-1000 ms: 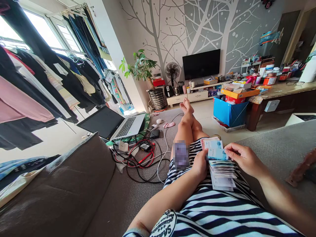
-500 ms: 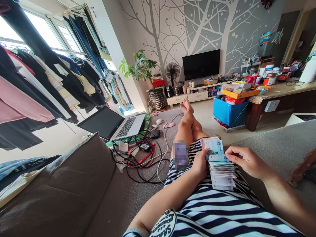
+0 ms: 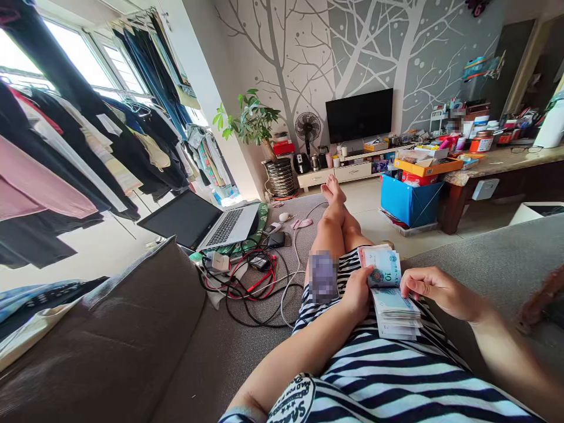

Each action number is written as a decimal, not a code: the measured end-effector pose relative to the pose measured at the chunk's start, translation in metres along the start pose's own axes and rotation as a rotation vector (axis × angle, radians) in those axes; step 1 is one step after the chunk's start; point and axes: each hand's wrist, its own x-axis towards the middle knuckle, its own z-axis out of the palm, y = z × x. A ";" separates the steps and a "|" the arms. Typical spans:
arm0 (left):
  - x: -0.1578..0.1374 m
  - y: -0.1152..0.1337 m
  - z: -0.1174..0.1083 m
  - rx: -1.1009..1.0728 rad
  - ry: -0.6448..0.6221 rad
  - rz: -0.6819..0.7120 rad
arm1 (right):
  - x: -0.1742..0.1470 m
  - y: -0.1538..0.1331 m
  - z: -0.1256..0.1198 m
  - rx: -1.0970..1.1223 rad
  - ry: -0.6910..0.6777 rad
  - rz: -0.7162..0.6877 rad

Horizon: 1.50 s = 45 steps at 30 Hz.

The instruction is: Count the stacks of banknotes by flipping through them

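Observation:
A bundle of banknotes (image 3: 395,314) lies over my lap, bent in the middle, with its lower part fanned in layers toward me. My left hand (image 3: 358,292) grips the bundle at its left edge, thumb on top. On the upper part a bluish-green note marked 10 (image 3: 384,267) lies face up. My right hand (image 3: 434,289) is at the right edge, its fingers curled and its thumb and fingertips on the edge of a note; exactly how many notes it pinches is hidden. A phone with a blurred screen (image 3: 324,276) rests on my thigh, left of the notes.
I sit on a grey sofa (image 3: 247,358) with my legs stretched out. An open laptop (image 3: 224,226) and tangled cables (image 3: 259,282) lie to my left. Clothes (image 3: 88,153) hang beyond. A blue box (image 3: 412,200) stands by a cluttered table (image 3: 506,161) on the right.
The note that my right hand held folded across the middle now lies flat on the upper part, showing its 10. My right hand has come slightly down and left to the lower notes.

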 end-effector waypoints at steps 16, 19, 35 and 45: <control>-0.007 0.004 0.001 0.022 -0.097 -0.004 | 0.024 0.035 0.018 -0.158 0.464 0.089; -0.006 0.003 0.000 0.020 -0.111 -0.004 | 0.024 0.035 0.019 -0.167 0.477 0.088; 0.007 -0.007 -0.004 -0.013 -0.017 0.031 | 0.014 0.014 0.017 -0.073 0.397 0.000; -0.005 0.003 0.000 0.010 -0.088 -0.017 | 0.012 0.010 0.013 -0.004 0.343 -0.018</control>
